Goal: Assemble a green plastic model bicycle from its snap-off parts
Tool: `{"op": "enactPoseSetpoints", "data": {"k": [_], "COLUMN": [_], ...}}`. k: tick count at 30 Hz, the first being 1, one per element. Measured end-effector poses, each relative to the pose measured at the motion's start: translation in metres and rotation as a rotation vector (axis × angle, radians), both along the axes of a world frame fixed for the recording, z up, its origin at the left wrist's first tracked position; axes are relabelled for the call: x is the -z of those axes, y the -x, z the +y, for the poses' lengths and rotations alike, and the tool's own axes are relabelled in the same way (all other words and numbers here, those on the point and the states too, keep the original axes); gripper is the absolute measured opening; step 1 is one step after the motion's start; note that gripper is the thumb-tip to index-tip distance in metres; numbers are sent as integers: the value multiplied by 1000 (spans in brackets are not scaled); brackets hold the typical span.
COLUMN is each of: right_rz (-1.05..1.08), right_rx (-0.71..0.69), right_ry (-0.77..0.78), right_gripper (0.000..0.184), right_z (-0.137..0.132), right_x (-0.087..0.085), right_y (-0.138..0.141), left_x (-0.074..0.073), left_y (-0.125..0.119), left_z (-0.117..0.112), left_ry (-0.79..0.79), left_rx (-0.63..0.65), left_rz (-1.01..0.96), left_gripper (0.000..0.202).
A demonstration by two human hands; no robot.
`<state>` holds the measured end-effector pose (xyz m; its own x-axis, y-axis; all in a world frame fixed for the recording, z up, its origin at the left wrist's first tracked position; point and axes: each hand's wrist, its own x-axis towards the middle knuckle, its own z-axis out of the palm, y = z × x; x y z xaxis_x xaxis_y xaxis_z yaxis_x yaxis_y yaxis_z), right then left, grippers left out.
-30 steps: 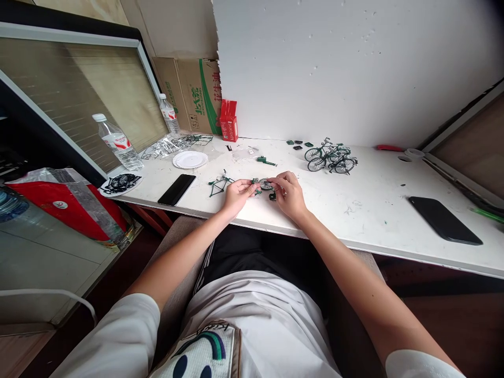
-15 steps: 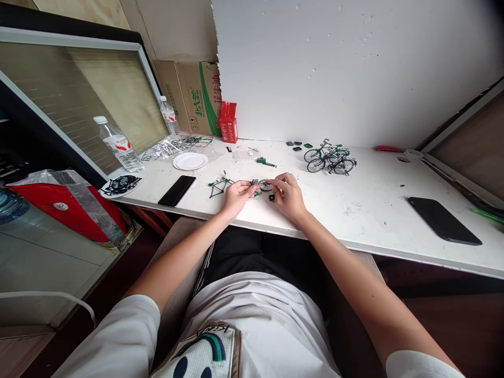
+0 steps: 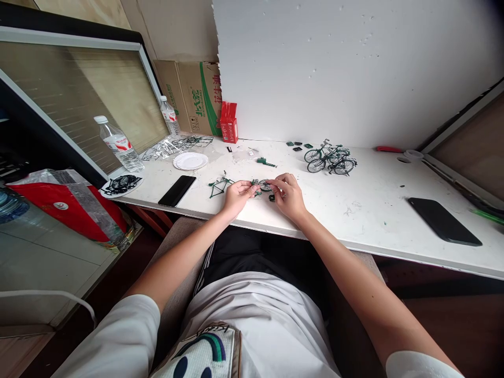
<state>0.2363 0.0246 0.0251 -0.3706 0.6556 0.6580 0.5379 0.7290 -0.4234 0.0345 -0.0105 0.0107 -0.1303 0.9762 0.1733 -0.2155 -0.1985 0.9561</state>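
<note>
Between my hands is a small spoked bicycle wheel from a model kit. My left hand is closed in a pinch on a small green part at the wheel's left side. The fingers of my right hand pinch the wheel's right edge. Just left of my left hand, a green model bicycle frame lies on the table. Partly under my right fingers is a small dark piece. A green part with a thin stem lies beyond my hands.
Assembled model bicycles stand at the back right, near several small dark pieces. Phones lie left and right. White plates, a water bottle, a red box and black parts on a plate are leftward.
</note>
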Motion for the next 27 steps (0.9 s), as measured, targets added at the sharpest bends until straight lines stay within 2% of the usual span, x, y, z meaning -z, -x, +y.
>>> {"op": "enactPoseSetpoints", "data": {"k": [6, 10, 27], "right_rz": [59, 44, 68], "right_rx": [-47, -45, -37], "right_ry": [-74, -71, -71], "right_gripper": [31, 29, 30], "right_z": [2, 2, 1], "right_x": [2, 1, 1], "right_y": [1, 1, 2], "left_x": [-1, -1, -2], "left_y": [-2, -2, -4], "left_z": [-3, -5, -4], "left_ry": [-75, -115, -70], "left_rx": [-29, -13, -14], "left_rz": [21, 54, 3], "left_gripper": [54, 53, 51]}}
